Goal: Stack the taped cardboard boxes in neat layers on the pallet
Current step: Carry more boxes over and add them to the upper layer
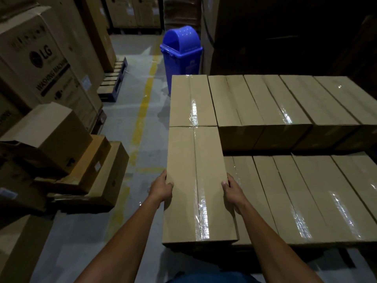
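my left hand (162, 188) holds the left long edge of the box (199, 184), thumb on the top face and the other fingers going down the side where i cannot see them. my right hand (232, 189) holds the opposite long edge in the same way, thumb on top. so the box is clasped between both hands, near its middle.

the box is long and narrow, plain brown cardboard, with a strip of clear shiny tape along the middle seam. it is in the upper layer at the left end of the stack, its far end touching the next taped box (191, 100). i cannot tell if it already rests fully on the layer below.

to the right, the upper row of boxes (285, 103) covers only the far half; the lower row (306, 193) is open in front. the pallet itself is almost hidden, only dark shapes under the near edge.

a blue bin (181, 56) stands behind the stack. the right background is too dark to read.
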